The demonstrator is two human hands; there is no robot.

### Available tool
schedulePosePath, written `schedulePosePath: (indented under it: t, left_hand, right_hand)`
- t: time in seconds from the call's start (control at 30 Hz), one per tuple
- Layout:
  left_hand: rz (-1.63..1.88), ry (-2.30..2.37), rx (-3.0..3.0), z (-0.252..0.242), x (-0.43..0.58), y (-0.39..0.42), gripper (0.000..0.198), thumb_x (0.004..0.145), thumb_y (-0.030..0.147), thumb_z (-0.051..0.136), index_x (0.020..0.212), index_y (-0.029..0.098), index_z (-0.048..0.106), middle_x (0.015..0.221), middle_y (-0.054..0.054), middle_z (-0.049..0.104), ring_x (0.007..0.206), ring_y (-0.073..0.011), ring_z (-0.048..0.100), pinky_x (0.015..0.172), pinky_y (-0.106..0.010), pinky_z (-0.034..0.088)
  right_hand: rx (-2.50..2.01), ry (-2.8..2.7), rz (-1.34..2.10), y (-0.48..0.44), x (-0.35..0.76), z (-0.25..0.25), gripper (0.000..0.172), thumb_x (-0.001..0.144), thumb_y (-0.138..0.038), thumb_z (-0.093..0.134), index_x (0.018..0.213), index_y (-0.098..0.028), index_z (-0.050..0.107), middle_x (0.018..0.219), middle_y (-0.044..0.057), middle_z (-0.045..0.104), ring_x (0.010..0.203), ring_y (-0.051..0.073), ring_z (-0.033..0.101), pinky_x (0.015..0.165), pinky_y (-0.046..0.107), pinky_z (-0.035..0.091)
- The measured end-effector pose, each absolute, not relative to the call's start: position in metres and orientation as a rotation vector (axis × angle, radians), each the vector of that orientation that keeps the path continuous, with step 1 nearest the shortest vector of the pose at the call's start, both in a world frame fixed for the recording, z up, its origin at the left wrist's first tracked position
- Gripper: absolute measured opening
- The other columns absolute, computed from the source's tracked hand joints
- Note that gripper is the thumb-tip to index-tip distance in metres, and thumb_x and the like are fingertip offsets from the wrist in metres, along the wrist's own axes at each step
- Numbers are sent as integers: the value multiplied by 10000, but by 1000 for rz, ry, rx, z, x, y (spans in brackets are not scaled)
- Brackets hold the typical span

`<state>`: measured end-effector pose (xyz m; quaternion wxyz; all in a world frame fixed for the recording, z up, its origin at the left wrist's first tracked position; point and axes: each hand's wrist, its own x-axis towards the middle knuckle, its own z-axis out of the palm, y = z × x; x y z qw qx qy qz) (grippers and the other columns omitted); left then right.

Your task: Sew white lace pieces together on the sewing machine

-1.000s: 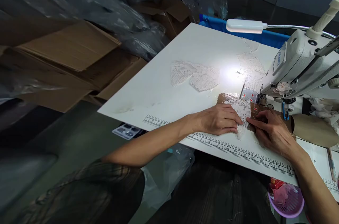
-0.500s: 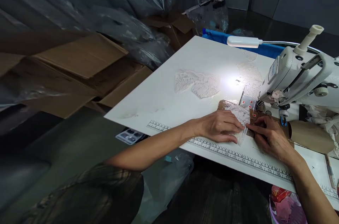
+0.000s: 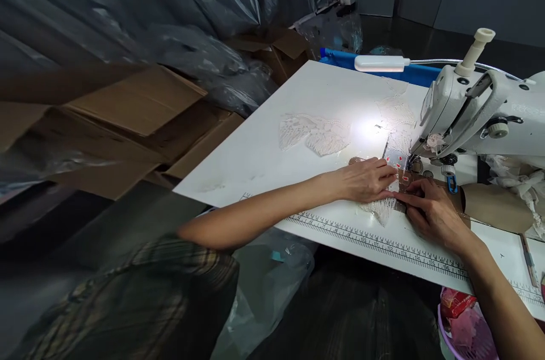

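Note:
A white lace piece (image 3: 382,209) lies on the sewing table in front of the sewing machine (image 3: 460,107), its upper part under my left hand. My left hand (image 3: 367,180) is closed on the lace, fingers bent together close to the presser foot. Its fingertips meet the outstretched index finger of my right hand (image 3: 436,209), which touches the lace's right edge. The thumb of that hand is apart from the index finger and the other fingers are bent. Between the hands and the needle is a metal plate with red marks (image 3: 395,160). The lace's upper end is hidden.
More lace pieces (image 3: 315,134) rest on the white table (image 3: 255,161), others (image 3: 395,113) behind the needle. A lamp (image 3: 381,63) lights the surface. Cardboard boxes (image 3: 140,101) stand left, a purple basket (image 3: 445,329) below right. A pen-like tool (image 3: 528,260) lies near the right edge.
My left hand has slid forward toward the needle, leaving more of the lace's near end uncovered. My right hand stays at the lace's edge. The whole view has shifted slightly.

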<state>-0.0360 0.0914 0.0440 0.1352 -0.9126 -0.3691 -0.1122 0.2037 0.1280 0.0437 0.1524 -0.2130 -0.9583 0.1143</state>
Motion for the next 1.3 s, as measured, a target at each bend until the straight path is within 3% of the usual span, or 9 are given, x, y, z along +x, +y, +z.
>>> schedulePosePath:
  t: [0.2, 0.63, 1.3]
  left_hand:
    - [-277, -1127, -2545, 46, -31, 83, 429, 1066, 422, 369, 1113, 92, 640, 1233, -182, 659, 921, -234, 617, 807, -381, 463]
    - [-275, -1205, -2650, 50, -33, 113, 418, 1052, 405, 393, 1262, 116, 610, 1370, -145, 616, 1040, -249, 604, 907, -383, 361]
    - [-338, -1279, -2680, 45, -32, 114, 391, 1039, 358, 392, 1269, 131, 612, 1383, -153, 608, 1087, -262, 585, 981, -426, 325]
  right_hand:
    - [-632, -2734, 282, 123, 203, 44, 463, 906, -159, 497, 1297, -340, 668, 1057, 104, 617, 960, 258, 579, 809, 439, 536]
    - [-715, -2567, 361, 129, 202, 39, 390, 961, -224, 471, 1286, -287, 678, 1103, 128, 559, 1020, 255, 569, 883, 460, 568]
    - [-772, -2563, 410, 128, 201, 46, 368, 961, -219, 476, 1247, -281, 699, 1089, 121, 556, 1013, 239, 602, 889, 431, 580]
